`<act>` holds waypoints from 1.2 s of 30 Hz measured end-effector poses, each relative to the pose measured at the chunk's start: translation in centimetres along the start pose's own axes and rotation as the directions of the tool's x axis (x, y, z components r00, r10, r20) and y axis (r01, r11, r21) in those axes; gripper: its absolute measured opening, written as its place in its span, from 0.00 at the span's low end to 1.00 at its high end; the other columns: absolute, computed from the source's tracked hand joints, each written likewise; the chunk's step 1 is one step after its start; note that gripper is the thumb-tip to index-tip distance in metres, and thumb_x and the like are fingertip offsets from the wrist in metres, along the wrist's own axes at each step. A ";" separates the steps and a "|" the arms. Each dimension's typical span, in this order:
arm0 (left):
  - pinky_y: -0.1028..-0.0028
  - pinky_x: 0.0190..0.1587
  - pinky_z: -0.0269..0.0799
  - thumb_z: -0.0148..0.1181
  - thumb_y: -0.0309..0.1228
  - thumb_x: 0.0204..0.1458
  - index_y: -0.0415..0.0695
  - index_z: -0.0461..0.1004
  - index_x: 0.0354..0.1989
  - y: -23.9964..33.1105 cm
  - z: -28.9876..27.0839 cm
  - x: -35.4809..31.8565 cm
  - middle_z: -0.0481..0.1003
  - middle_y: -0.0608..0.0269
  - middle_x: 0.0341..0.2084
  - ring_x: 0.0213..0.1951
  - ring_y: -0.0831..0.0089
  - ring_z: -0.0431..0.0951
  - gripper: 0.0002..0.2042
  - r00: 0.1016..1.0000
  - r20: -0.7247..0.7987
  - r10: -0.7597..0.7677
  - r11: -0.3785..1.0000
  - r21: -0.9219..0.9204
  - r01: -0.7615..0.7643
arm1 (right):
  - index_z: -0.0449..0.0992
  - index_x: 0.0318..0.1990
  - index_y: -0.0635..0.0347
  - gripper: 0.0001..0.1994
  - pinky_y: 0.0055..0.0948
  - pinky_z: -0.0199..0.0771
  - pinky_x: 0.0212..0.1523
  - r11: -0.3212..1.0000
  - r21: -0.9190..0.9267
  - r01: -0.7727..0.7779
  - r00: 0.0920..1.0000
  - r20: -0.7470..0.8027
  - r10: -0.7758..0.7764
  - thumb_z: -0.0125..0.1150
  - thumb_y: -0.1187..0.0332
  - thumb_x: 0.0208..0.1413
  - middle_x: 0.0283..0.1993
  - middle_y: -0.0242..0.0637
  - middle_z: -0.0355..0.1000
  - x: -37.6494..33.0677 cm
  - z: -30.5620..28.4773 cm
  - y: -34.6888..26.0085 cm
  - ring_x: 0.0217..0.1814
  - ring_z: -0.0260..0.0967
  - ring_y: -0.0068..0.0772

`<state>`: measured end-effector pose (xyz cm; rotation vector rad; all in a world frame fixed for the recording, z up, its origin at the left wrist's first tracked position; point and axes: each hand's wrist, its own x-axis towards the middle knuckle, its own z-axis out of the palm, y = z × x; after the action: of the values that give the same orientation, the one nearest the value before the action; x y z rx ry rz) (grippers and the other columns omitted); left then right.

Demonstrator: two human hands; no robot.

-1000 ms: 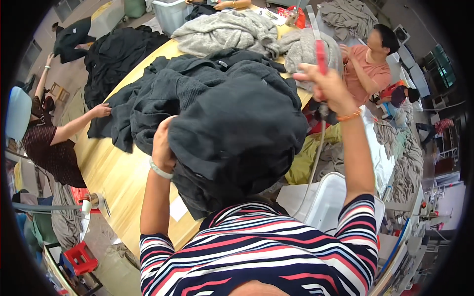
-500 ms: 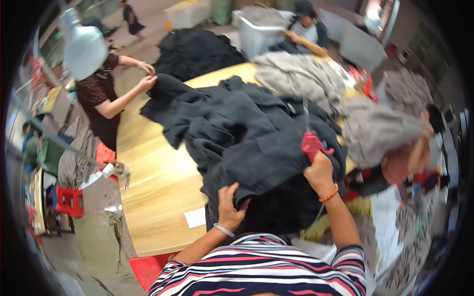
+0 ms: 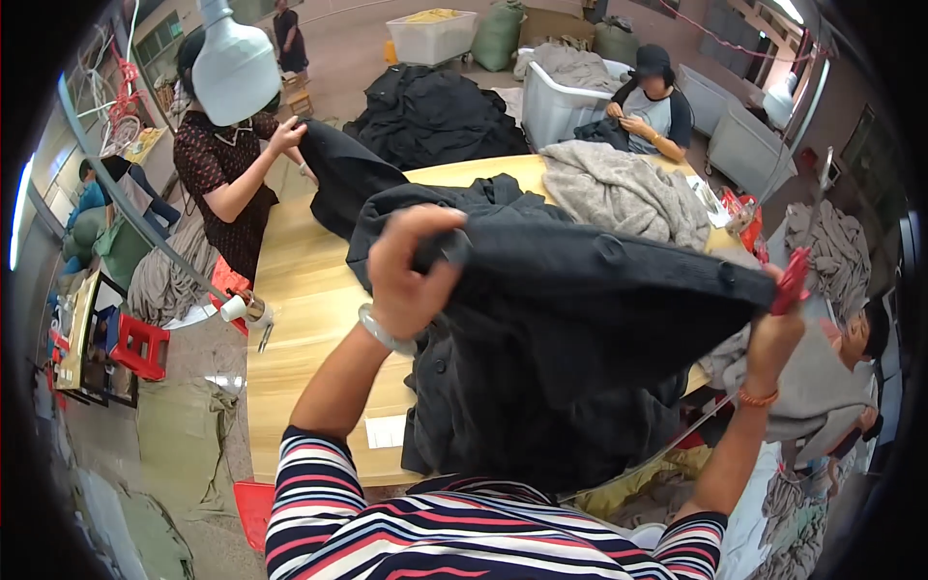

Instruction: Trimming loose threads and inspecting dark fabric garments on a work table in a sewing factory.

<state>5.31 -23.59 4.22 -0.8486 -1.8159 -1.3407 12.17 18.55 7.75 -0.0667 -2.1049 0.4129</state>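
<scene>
A dark coat (image 3: 580,319) with large buttons is stretched between my hands above the table. Its left part is pinched in the curled fingers of my left hand (image 3: 411,275), which has a pale bangle at the wrist. My right hand (image 3: 776,338), raised at the right, grips the far end of the same edge. A slim metal tool with a red-wrapped handle (image 3: 795,275), probably scissors, points up from that hand. Below, more dark cloth drapes over the table's near edge. At the left, a co-worker's hands (image 3: 293,135) hold another dark piece.
The wooden table (image 3: 300,387) carries a heap of grey knitted cloth (image 3: 628,188) and a white paper (image 3: 385,431). A lamp (image 3: 235,72) hangs at the upper left. Another person (image 3: 652,106) sits beyond the table, and one more person (image 3: 836,353) is close at my right.
Both my hands have risen and spread apart, lifting the coat's buttoned edge off the table. The right hand moved right with the red-handled tool. My view has shifted slightly.
</scene>
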 end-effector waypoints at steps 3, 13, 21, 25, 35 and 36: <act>0.64 0.36 0.71 0.62 0.18 0.38 0.42 0.69 0.51 -2.0 2.7 -2.6 0.69 0.53 0.33 0.33 0.52 0.74 0.26 0.849 0.522 -0.080 0.975 0.218 -0.042 | 0.75 0.37 0.65 0.12 0.42 0.69 0.32 0.952 -0.214 -0.221 0.946 0.189 0.262 0.59 0.74 0.42 0.30 0.49 0.75 0.8 0.3 4.8 0.33 0.75 0.45; 0.66 0.46 0.67 0.66 0.32 0.46 0.38 0.72 0.49 0.8 7.2 -4.9 0.72 0.52 0.38 0.42 0.56 0.71 0.21 0.702 0.673 -0.231 0.943 0.333 -0.010 | 0.78 0.30 0.65 0.14 0.44 0.75 0.42 0.747 -0.648 -0.145 0.560 0.569 0.602 0.66 0.61 0.48 0.34 0.55 0.75 -12.1 0.7 6.7 0.40 0.74 0.54; 0.63 0.59 0.62 0.61 0.32 0.50 0.43 0.66 0.57 0.3 25.2 -4.2 0.66 0.50 0.57 0.59 0.53 0.65 0.25 0.445 0.845 0.296 0.950 -0.209 -0.234 | 0.62 0.47 0.62 0.16 0.49 0.70 0.40 0.816 -0.546 -0.188 0.814 0.379 0.441 0.58 0.68 0.54 0.38 0.53 0.70 -15.1 -4.2 5.7 0.42 0.69 0.55; 0.53 0.64 0.51 0.53 0.44 0.56 0.48 0.58 0.64 -3.1 33.1 -7.8 0.57 0.53 0.64 0.65 0.53 0.55 0.29 0.283 0.923 0.261 0.907 -0.134 -0.398 | 0.64 0.44 0.59 0.13 0.49 0.67 0.39 0.896 -0.270 -0.354 0.762 0.472 0.443 0.57 0.68 0.55 0.35 0.53 0.70 -16.2 -6.5 5.5 0.41 0.68 0.59; 0.53 0.63 0.53 0.51 0.38 0.55 0.46 0.62 0.61 -5.2 32.5 -8.3 0.60 0.55 0.63 0.63 0.58 0.59 0.25 0.250 0.960 0.124 0.941 -0.033 -0.337 | 0.70 0.40 0.62 0.13 0.48 0.67 0.32 0.929 -0.199 -0.313 0.368 0.876 0.312 0.60 0.64 0.51 0.27 0.54 0.71 -13.6 -10.2 1.2 0.32 0.69 0.60; 0.53 0.64 0.51 0.52 0.39 0.55 0.47 0.61 0.62 -5.1 31.5 -8.2 0.61 0.55 0.61 0.63 0.58 0.60 0.25 0.258 0.963 0.082 0.953 0.000 -0.304 | 0.70 0.42 0.62 0.14 0.46 0.67 0.32 0.928 -0.204 -0.313 0.329 0.893 0.307 0.61 0.66 0.50 0.29 0.53 0.72 -12.5 -10.3 0.5 0.32 0.69 0.59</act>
<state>0.36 4.88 -11.68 -2.0109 -2.5061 -0.3359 27.51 19.12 2.43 -0.3139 -3.2504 0.8342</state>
